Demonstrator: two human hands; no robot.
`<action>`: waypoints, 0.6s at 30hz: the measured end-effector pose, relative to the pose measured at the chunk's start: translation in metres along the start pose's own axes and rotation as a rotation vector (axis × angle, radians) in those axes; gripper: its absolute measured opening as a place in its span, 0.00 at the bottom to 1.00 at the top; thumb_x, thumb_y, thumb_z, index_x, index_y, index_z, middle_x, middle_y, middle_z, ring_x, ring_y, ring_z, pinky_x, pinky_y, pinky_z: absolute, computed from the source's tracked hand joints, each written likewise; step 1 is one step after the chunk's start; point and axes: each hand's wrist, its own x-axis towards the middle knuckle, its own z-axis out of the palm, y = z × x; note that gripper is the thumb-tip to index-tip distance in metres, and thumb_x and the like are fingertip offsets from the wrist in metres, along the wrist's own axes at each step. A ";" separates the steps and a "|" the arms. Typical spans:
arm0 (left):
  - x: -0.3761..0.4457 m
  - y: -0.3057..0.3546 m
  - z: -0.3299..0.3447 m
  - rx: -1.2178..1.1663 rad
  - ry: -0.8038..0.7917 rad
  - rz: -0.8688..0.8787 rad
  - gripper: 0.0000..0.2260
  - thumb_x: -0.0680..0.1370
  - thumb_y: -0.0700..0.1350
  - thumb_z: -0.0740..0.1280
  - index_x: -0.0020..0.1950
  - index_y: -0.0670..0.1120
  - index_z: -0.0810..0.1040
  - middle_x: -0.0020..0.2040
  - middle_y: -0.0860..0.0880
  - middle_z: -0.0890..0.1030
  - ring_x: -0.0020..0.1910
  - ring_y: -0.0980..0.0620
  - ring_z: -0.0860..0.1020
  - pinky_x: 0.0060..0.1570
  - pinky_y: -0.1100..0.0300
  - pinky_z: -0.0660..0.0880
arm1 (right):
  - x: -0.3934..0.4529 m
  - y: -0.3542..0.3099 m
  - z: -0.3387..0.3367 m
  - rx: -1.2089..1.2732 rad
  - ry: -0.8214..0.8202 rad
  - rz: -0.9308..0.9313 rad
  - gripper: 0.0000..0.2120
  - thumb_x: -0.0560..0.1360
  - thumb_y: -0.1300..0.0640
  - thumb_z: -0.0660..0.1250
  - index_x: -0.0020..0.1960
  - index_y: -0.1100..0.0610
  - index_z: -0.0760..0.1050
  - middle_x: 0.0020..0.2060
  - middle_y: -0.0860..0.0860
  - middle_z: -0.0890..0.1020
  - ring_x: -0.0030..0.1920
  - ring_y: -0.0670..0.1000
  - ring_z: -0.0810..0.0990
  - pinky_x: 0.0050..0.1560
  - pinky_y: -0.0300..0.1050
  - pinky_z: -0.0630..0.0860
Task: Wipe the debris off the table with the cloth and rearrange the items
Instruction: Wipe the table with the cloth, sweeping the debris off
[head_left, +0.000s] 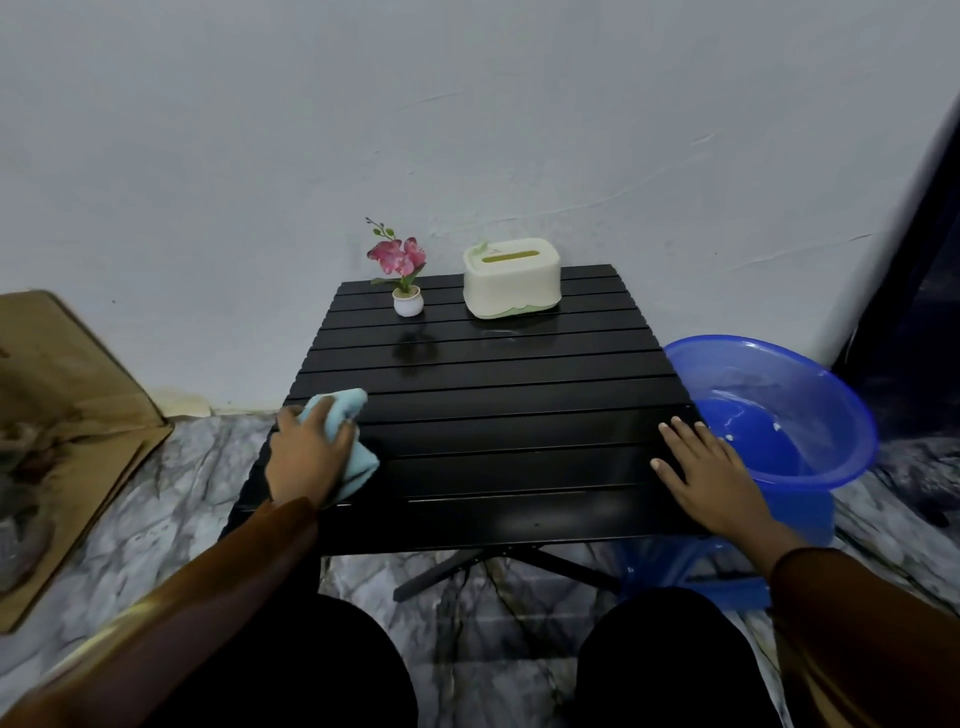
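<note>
A low black slatted table (493, 395) stands against a grey wall. My left hand (306, 457) presses a light blue cloth (345, 410) onto the table's near left corner, fingers curled over it. My right hand (706, 478) lies flat on the near right edge, fingers spread, holding nothing. At the back of the table stand a small white pot with pink artificial flowers (405, 280) and, to its right, a cream tissue box (511, 278) with a green trim. No debris shows on the dark, glossy surface.
A blue plastic basin (810, 457) sits on a blue stool at the table's right side, close to my right hand. Flattened brown cardboard (67, 415) leans at the left. The floor is grey marble. My knees are below the table's front edge.
</note>
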 end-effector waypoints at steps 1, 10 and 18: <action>0.000 -0.009 -0.003 0.011 0.004 0.004 0.18 0.76 0.52 0.63 0.66 0.53 0.72 0.60 0.37 0.71 0.60 0.34 0.73 0.59 0.43 0.72 | -0.001 -0.001 0.000 0.003 0.004 0.005 0.27 0.80 0.45 0.51 0.76 0.51 0.52 0.77 0.49 0.55 0.77 0.52 0.51 0.76 0.51 0.49; -0.005 -0.049 -0.009 0.202 -0.041 0.039 0.20 0.77 0.49 0.64 0.69 0.53 0.70 0.66 0.39 0.70 0.59 0.33 0.73 0.56 0.42 0.74 | -0.001 -0.002 -0.002 0.014 -0.037 0.023 0.27 0.80 0.44 0.49 0.77 0.50 0.49 0.78 0.49 0.52 0.78 0.52 0.49 0.76 0.52 0.47; -0.002 -0.052 -0.001 0.324 -0.143 0.079 0.21 0.79 0.51 0.59 0.73 0.55 0.65 0.72 0.44 0.68 0.64 0.32 0.68 0.64 0.44 0.68 | -0.001 -0.001 -0.002 0.011 -0.047 0.021 0.27 0.81 0.45 0.49 0.77 0.51 0.48 0.78 0.49 0.51 0.78 0.52 0.48 0.76 0.51 0.46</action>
